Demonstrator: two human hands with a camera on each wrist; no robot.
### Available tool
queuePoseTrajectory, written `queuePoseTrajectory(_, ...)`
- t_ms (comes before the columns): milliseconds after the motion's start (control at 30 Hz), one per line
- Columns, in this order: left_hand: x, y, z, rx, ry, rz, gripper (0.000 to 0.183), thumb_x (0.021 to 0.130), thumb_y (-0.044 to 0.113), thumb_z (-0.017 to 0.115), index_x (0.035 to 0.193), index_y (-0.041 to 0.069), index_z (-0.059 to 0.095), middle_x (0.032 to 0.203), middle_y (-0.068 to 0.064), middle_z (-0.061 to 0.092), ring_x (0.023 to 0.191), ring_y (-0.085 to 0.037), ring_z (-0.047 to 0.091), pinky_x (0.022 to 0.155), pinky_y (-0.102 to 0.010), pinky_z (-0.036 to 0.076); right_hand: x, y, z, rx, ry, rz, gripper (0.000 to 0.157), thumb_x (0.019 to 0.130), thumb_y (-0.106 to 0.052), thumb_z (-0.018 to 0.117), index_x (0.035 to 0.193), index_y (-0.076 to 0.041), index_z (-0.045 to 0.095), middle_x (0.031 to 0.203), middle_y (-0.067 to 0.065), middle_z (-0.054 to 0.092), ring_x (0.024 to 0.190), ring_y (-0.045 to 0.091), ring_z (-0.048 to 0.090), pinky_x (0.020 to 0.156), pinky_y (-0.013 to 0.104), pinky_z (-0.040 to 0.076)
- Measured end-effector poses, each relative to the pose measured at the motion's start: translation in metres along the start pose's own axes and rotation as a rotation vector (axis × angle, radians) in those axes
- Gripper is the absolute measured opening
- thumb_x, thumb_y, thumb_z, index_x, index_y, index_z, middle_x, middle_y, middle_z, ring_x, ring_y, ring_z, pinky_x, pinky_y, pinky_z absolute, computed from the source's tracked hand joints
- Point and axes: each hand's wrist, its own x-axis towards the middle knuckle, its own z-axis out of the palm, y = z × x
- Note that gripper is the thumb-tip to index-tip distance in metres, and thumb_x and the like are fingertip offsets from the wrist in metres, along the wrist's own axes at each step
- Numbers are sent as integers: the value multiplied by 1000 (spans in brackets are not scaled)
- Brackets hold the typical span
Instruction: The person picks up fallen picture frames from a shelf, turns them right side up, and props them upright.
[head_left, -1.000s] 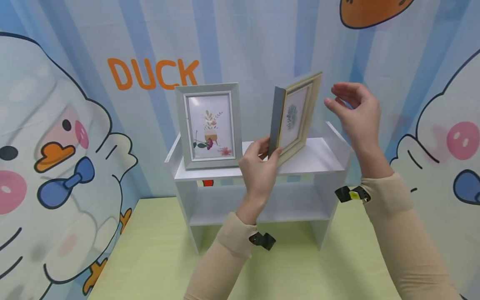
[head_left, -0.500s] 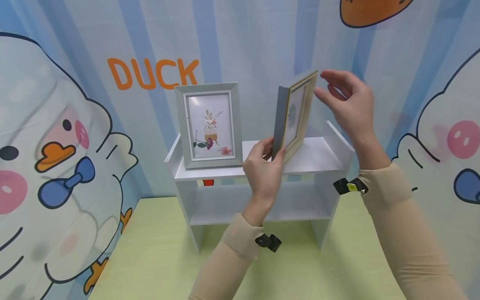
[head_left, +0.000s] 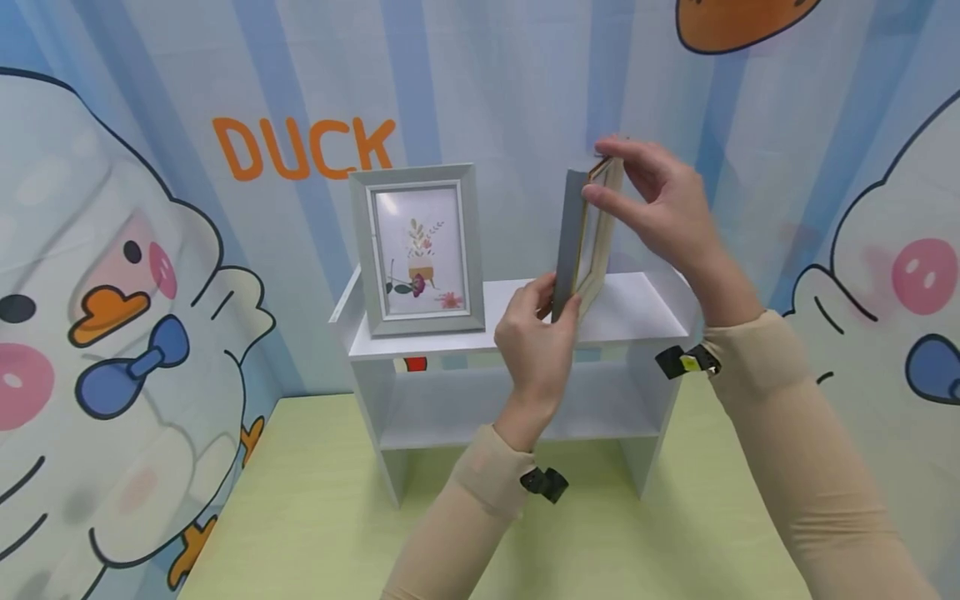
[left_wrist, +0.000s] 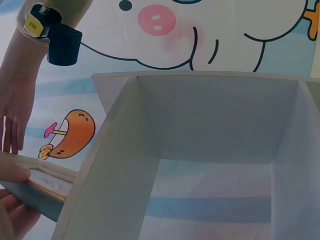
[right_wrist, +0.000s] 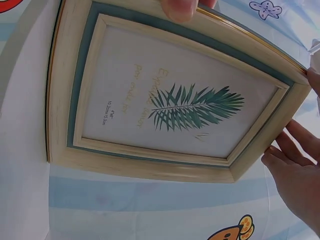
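A cream picture frame [head_left: 570,242] with a grey side edge stands nearly edge-on above the white shelf's top board in the head view. My left hand [head_left: 536,342] pinches its lower left edge between thumb and fingers. At its top, my right hand [head_left: 663,200] holds the upper end, thumb on one side and fingers on the other. The right wrist view shows the front of the frame [right_wrist: 145,175], with a green leaf print inside. Part of the left hand's thumb [right_wrist: 180,7] presses its edge there. To the left, a silver-grey picture frame [head_left: 476,250] with a flower print stands upright.
A white two-tier shelf [head_left: 517,433] with raised sides stands on the pale green table [head_left: 300,500]. Behind it hangs a blue striped curtain [head_left: 517,83] with cartoon ducks. The silver-grey frame occupies the left part of the shelf's top.
The cream frame has turned further edge-on and shifted slightly right with my left hand. My right hand has come left, from apart from the frame onto its upper end.
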Motion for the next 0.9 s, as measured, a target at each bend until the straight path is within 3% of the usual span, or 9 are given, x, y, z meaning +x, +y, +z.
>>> queuePoseTrajectory(300, -4, 2, 1, 26, -14, 85, 27, 71, 16, 73, 96, 7, 65, 82, -2, 64, 76, -7, 62, 70, -13, 50, 1, 2, 0, 12, -11, -80, 47, 73, -8, 70, 116, 2, 55, 124, 14, 50, 124, 16, 40, 103, 28, 32)
queuePoseTrajectory(533, -8, 1, 4, 14, -18, 135, 28, 72, 19, 72, 97, 7, 65, 83, -2, 64, 78, -6, 61, 71, -14, 50, 1, 3, -3, 6, -6, -54, 45, 73, -8, 70, 115, 0, 56, 123, 11, 53, 121, 14, 44, 101, 28, 36)
queuePoseTrajectory(900, -13, 6, 8, 9, -23, 204, 29, 74, 19, 71, 99, 7, 64, 86, -2, 64, 82, -6, 61, 74, -10, 47, 1, 13, -11, 108, -43, -131, 41, 75, -2, 67, 114, 2, 57, 122, 12, 54, 117, 19, 48, 98, 29, 38)
